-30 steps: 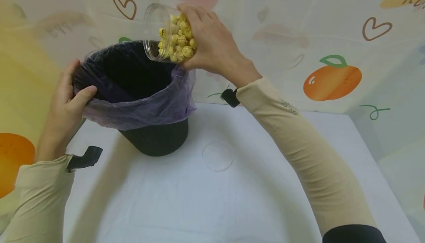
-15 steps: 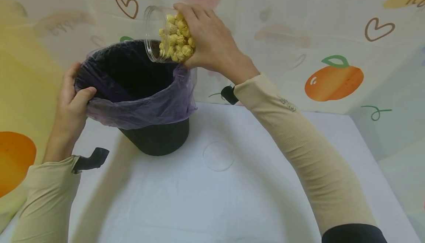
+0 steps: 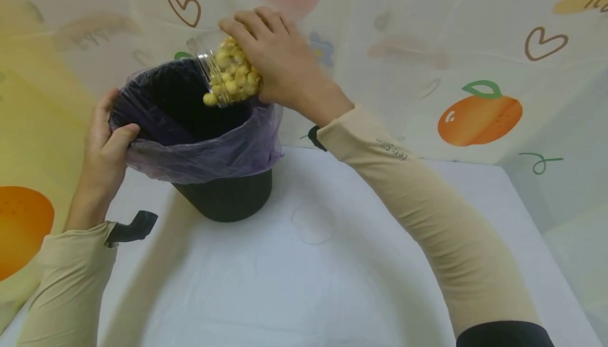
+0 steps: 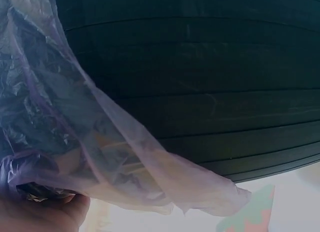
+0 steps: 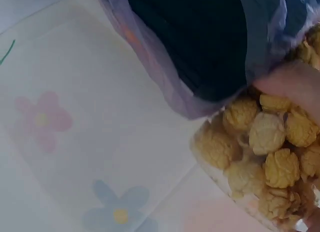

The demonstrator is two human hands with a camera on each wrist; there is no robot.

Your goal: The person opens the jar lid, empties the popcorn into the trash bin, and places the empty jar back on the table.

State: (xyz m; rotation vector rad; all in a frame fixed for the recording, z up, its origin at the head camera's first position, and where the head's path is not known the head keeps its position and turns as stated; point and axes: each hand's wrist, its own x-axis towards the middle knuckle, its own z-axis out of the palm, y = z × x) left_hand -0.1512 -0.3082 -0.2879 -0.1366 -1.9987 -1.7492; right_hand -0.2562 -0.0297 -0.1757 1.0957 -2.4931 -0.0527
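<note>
A dark trash can with a purple plastic liner folded over its rim leans tilted at the left. My left hand grips its left rim, thumb over the liner's edge; the left wrist view shows the ribbed can wall close up. My right hand holds a clear plastic jar from behind, its mouth tipped down over the can's opening. Yellow popcorn is heaped toward the mouth, and one piece is at the lip. In the right wrist view, popcorn fills the jar beside the liner.
A clear round lid lies on the white table to the right of the can. Behind stands a backdrop cloth printed with oranges, hearts and flowers.
My right hand has moved slightly left and tipped the jar further down, so the popcorn has slid toward its mouth. The left hand keeps its grip on the rim.
</note>
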